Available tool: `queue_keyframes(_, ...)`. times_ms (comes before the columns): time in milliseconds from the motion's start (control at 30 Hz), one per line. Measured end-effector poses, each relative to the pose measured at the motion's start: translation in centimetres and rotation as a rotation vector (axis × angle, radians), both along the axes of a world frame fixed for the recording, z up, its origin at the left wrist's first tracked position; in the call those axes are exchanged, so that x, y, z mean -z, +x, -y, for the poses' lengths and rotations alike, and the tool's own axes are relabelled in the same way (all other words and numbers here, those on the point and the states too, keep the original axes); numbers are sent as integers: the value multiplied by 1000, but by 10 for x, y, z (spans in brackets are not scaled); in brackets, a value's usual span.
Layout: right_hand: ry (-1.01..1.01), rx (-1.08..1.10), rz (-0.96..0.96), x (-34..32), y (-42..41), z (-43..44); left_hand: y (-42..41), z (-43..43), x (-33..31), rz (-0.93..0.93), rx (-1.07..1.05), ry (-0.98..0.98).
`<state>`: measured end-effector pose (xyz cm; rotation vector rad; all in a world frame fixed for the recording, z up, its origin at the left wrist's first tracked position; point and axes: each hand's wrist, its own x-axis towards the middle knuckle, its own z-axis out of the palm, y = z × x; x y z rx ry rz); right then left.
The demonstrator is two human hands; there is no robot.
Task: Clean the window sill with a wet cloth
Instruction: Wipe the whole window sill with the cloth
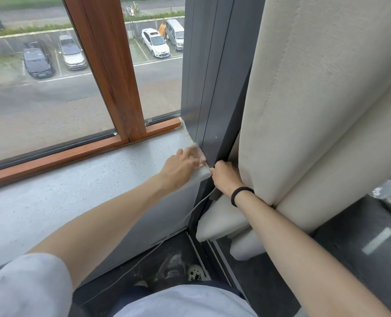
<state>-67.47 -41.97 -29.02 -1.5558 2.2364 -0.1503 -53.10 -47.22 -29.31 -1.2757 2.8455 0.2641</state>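
Left hand (180,165) flat, fingers stretched out onto the right-hand corner of the window sill (98,179), hard against the dark frame (213,110). Pale blur under the fingertips, likely the cloth (200,157); can't be sure. Right hand (224,177) fisted round a white cord (199,205), seemingly holding it aside so the corner can be wiped.

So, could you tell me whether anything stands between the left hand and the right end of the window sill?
Nothing visible does. The left hand lies on the window sill at its right end, fingertips blurred beside the dark frame. The thin white cord hangs below the sill's front edge by the right hand, off the surface.
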Motion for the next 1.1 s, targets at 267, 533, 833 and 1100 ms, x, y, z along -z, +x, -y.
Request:
queue_keyframes(267, 10, 58, 72, 0, -4, 1, 81, -27, 10, 61, 254, -135)
queue_keyframes(533, 27, -49, -63, 1, -3, 3, 15, -24, 6, 19, 124, -117)
queue_keyframes(833, 97, -50, -14, 2, 6, 2, 79, -10, 11, 32, -152, -104)
queue_keyframes(1100, -40, -184, -50, -7, 19, 2, 70, -47, 18, 87, -3, -133)
